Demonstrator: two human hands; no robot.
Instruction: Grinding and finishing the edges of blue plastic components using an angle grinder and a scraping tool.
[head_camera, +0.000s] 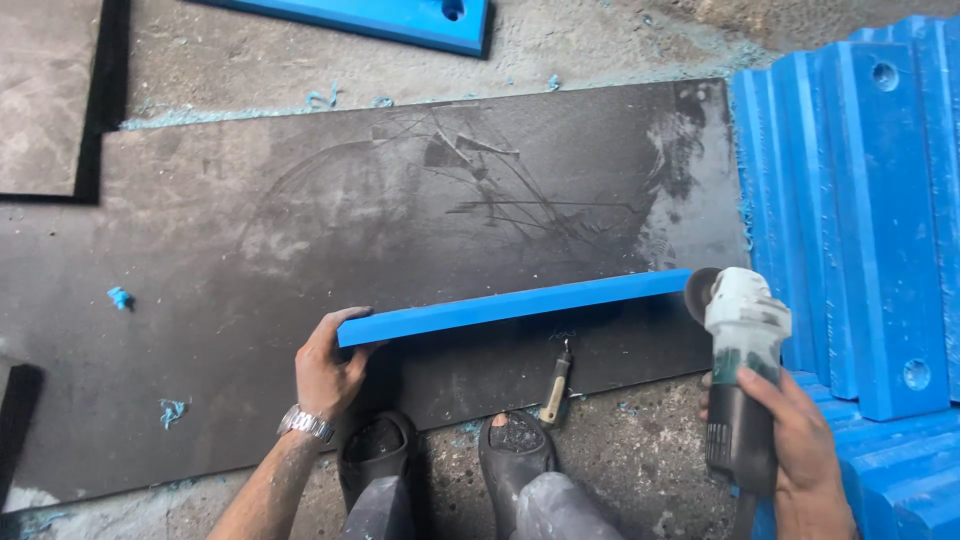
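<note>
Bracing a blue plastic strip (515, 302) on edge over the dark board (200, 300) on the floor, left hand (330, 370) clamps its near-left end to steady it. Right hand (800, 440) is wrapped around the angle grinder (740, 350), disc meeting the strip's right end; more blue slabs (870, 220) are stacked at right.

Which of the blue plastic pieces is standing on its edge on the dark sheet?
The long blue strip, held at its end by the left hand. The other blue pieces are stacked at the right.
</note>
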